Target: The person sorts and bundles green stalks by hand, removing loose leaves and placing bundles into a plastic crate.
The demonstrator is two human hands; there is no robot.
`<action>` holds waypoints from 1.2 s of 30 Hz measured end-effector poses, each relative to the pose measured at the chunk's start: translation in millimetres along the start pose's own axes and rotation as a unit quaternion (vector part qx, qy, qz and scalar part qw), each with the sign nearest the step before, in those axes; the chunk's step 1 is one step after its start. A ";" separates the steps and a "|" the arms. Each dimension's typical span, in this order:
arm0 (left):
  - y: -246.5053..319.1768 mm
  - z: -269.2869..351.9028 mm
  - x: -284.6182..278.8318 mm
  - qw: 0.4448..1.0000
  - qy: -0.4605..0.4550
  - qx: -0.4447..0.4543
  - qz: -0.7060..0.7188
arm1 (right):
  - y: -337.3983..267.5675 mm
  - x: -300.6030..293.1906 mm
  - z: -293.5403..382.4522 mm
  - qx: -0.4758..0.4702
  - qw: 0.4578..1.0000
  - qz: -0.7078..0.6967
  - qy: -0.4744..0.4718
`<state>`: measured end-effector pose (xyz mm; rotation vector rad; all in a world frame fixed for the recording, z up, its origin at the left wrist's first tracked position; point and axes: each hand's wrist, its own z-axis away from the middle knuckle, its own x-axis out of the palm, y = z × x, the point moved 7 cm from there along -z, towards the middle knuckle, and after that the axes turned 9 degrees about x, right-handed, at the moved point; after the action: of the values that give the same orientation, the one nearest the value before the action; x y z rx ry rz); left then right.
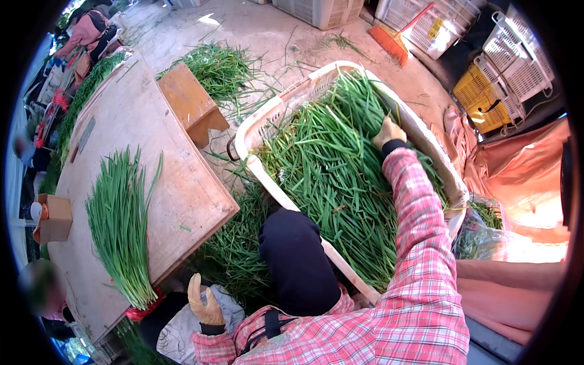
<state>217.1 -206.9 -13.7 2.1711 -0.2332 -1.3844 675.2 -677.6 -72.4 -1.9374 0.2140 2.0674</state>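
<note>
A large white plastic crate stands in front of me, heaped with long garlic chives. My right hand, in a tan glove, reaches to the crate's far right side and grips a tuft of the chives; its fingertips are partly hidden among the leaves. Over my lap, my gloved left hand holds nothing, with its fingers apart. To its upper left, a neat bundle of chives lies on the wooden table, cut ends toward me. Red ties hang by the table's edge below those ends.
A knife and a small cardboard box are on the table. A wooden stool stands between table and crate. Loose chives litter the floor. Beyond are a broom and stacked crates. Other people sit at the far left.
</note>
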 end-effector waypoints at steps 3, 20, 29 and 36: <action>-5.7 5.2 0.6 1.000 0.007 -0.019 0.016 | -21.7 -18.1 58.9 -0.059 0.993 0.001 0.101; -12.4 17.8 2.3 0.995 0.043 -0.015 0.091 | -61.7 -82.7 235.6 -0.268 0.963 0.014 -0.031; 2.8 21.0 -4.0 0.993 0.063 0.000 0.099 | -178.1 -115.4 167.0 -0.347 0.921 -0.015 0.178; 28.4 -20.5 7.6 0.987 0.051 0.008 0.150 | -131.6 -21.5 70.5 -0.241 0.952 -0.142 -0.123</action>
<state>242.6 -226.5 2.0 2.1091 -0.5106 -1.1049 650.9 -534.1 -33.0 -1.7819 -0.6447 2.2722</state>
